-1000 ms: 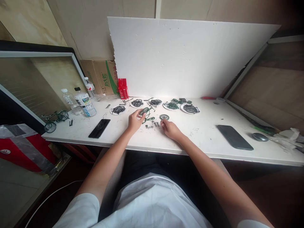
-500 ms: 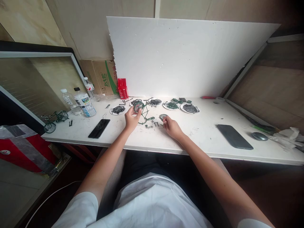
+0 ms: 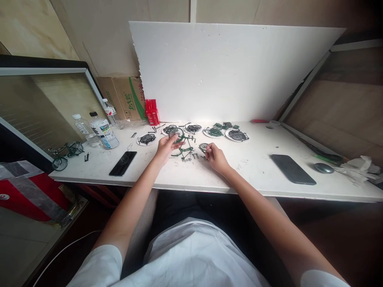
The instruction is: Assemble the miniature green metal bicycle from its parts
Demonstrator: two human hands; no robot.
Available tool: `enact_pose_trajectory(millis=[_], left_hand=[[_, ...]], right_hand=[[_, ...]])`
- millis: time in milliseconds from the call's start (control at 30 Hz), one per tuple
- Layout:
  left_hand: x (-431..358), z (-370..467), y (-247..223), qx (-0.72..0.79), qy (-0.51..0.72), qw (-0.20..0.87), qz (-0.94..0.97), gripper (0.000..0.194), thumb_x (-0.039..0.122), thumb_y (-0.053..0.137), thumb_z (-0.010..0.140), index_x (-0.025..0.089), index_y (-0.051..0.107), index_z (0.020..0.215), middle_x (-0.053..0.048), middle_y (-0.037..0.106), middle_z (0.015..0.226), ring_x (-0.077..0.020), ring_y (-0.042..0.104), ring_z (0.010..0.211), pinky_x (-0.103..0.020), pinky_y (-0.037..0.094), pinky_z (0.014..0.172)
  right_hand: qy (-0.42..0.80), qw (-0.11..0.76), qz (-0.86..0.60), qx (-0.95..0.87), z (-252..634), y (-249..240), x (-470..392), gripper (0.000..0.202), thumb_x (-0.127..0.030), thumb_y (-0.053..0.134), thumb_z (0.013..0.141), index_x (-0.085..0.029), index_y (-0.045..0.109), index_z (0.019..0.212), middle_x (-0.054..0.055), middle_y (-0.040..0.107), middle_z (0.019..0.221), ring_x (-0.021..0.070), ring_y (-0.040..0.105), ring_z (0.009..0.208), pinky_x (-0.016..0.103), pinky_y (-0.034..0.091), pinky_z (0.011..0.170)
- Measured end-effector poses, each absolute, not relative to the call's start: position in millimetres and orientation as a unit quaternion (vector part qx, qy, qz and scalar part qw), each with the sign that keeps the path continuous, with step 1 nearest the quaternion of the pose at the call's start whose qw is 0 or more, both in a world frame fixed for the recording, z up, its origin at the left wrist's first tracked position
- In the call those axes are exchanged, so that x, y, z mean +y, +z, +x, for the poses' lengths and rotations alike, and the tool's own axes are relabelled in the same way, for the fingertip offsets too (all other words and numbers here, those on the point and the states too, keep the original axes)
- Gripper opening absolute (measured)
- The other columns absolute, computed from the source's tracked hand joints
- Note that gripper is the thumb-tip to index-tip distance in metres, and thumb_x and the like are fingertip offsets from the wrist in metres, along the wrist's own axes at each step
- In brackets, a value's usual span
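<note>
A small green model bicycle (image 3: 186, 150) is tilted above the table, and my left hand (image 3: 165, 150) grips it by its spoked wheel (image 3: 178, 134). Thumb and fingers close on that wheel while the frame and handlebar stick out to the right. To the right, my right hand (image 3: 217, 158) is pinched at the edge of a separate small spoked wheel (image 3: 203, 146), which is close to the tabletop. Its fingertips partly cover that wheel. Between the hands, several tiny loose parts (image 3: 194, 156) lie on the white table.
Behind the hands are white plates of bicycle parts, including a plate of black parts (image 3: 237, 136). A finished-looking model bicycle (image 3: 67, 154) stands at the left end near bottles (image 3: 104, 131). Two phones, one here (image 3: 123, 163), and a mouse (image 3: 323, 168) lie on the table.
In my left hand the model bicycle has turned, so its frame and handlebar now point more to the right. My right hand stays by the loose wheel. The whole view has shifted slightly.
</note>
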State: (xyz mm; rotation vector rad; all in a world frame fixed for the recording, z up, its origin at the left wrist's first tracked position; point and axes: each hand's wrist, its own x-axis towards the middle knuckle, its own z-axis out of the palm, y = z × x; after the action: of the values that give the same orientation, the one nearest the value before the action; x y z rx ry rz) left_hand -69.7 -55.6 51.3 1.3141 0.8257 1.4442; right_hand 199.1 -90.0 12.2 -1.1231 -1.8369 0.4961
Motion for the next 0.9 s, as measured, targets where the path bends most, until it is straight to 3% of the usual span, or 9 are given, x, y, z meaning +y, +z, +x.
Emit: enact_pose_trajectory(millis=[333,467,633,733,900], left_hand=[[-80,-45,52,0.289,0.456,0.619,0.571,0.052,0.054,0.090,0.081,0.016,0.074,0.114,-0.015,0.080,0.114,-0.0296,0.082,0.096,-0.035,0.064,0.080],[-88,-38,53,0.263,0.429,0.651,0.568,0.049,0.049,0.091,0.081,0.017,0.075,0.113,-0.015,0.081,0.115,-0.0291,0.082,0.095,-0.034,0.062,0.076],[-96,-33,56,0.254,0.387,0.655,0.598,0.050,0.052,0.088,0.083,0.016,0.078,0.115,-0.018,0.079,0.123,-0.0320,0.081,0.101,-0.032,0.058,0.071],[-98,-31,55,0.245,0.379,0.656,0.605,0.049,0.053,0.085,0.085,0.018,0.078,0.118,-0.018,0.079,0.124,-0.0327,0.081,0.102,-0.033,0.058,0.071],[-96,-27,48,0.228,0.382,0.689,0.573,0.044,0.047,0.090,0.083,0.016,0.078,0.112,-0.017,0.080,0.121,-0.0306,0.081,0.100,-0.032,0.057,0.072]], right_hand=[[0.312,0.492,-0.440,-0.683,194,26,-91,0.025,-0.049,0.042,0.107,-0.027,0.040,0.094,0.002,0.067,0.076,0.0183,0.061,0.065,0.033,0.051,0.066],[0.304,0.485,-0.440,-0.692,193,33,-96,0.010,-0.033,0.051,0.097,-0.027,0.043,0.095,0.001,0.064,0.076,0.0186,0.061,0.066,0.033,0.051,0.068],[0.255,0.479,-0.418,-0.729,197,37,-99,0.023,-0.020,0.055,0.076,-0.026,0.040,0.093,0.002,0.062,0.087,0.0182,0.056,0.074,0.031,0.046,0.068],[0.206,0.459,-0.434,-0.747,199,37,-100,0.027,-0.019,0.055,0.073,-0.026,0.043,0.096,0.001,0.061,0.083,0.0180,0.050,0.070,0.031,0.041,0.067],[0.160,0.438,-0.447,-0.764,197,36,-102,0.029,-0.018,0.051,0.074,-0.025,0.045,0.101,0.003,0.066,0.084,0.0214,0.058,0.071,0.032,0.040,0.067]])
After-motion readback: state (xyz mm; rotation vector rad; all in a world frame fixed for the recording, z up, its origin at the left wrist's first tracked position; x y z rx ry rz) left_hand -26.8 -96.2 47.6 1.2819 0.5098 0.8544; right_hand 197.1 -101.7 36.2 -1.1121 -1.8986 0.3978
